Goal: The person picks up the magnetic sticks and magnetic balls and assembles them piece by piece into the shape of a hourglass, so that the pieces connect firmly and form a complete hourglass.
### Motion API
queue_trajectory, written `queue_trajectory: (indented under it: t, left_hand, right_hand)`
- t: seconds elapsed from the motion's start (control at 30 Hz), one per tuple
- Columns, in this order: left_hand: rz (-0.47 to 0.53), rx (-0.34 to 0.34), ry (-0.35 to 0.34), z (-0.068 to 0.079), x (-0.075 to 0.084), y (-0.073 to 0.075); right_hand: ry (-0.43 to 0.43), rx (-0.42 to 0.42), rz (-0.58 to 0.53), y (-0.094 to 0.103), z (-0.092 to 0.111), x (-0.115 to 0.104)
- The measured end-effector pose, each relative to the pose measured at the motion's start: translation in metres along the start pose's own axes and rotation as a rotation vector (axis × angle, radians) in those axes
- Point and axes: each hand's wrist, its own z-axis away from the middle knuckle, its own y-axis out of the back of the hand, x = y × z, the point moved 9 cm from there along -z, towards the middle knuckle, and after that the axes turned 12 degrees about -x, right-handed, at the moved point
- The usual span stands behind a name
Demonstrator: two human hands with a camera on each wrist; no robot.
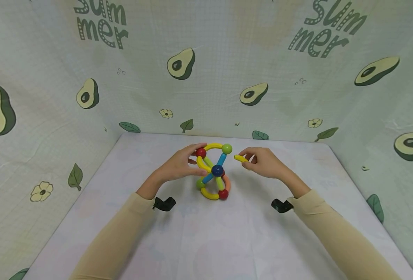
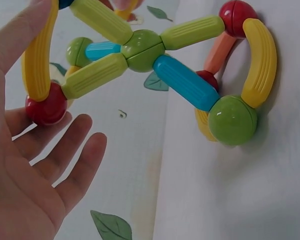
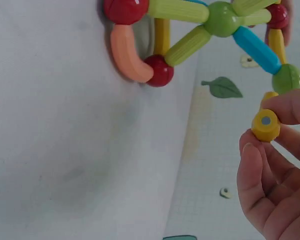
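A magnetic ball-and-rod model (image 1: 209,171) stands on the table, built of red, green and dark blue balls joined by straight and curved rods. My left hand (image 1: 178,165) holds its upper left part, thumb along a curved yellow rod (image 2: 38,55) and fingers by the upper red ball (image 2: 46,107). Just right of the model, my right hand (image 1: 264,162) pinches a loose yellow rod (image 1: 240,158) between thumb and fingers. In the right wrist view the grey magnet end of that rod (image 3: 266,127) faces the camera, below a green ball (image 3: 287,78) and apart from it.
A pale cloth covers the table (image 1: 206,241). Behind it hangs a backdrop (image 1: 213,109) printed with avocados, leaves and flowers. A black camera mount sits at the left wrist (image 1: 164,204), another at the right wrist (image 1: 282,206).
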Motion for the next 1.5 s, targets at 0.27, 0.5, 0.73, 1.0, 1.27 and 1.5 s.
queue_trajectory:
  t: [0.27,0.5,0.73,1.0,1.27,1.5]
  left_hand:
    - [-0.009,0.016,0.012,-0.004,0.002,-0.001]
    - [-0.034,0.028,0.034,-0.006,0.003,-0.002]
    - [-0.035,0.039,0.028,-0.006,0.006,-0.004]
    - [-0.05,0.06,0.047,-0.006,0.009,-0.006]
    - [-0.058,0.091,0.061,-0.007,0.011,-0.008]
    - [-0.082,0.118,0.065,-0.007,0.012,-0.009]
  right_hand:
    - [-0.044,0.067,-0.046,0.017,-0.001,-0.011]
    - [-0.058,0.045,-0.113,0.016,-0.003,-0.014]
    - [-0.093,-0.041,-0.303,0.009,-0.002,-0.009]
    - [-0.093,-0.116,-0.472,0.002,-0.005,-0.01]
    - [-0.124,-0.092,-0.516,-0.005,-0.005,-0.011]
    - [-0.144,-0.062,-0.522,-0.011,-0.007,-0.011]
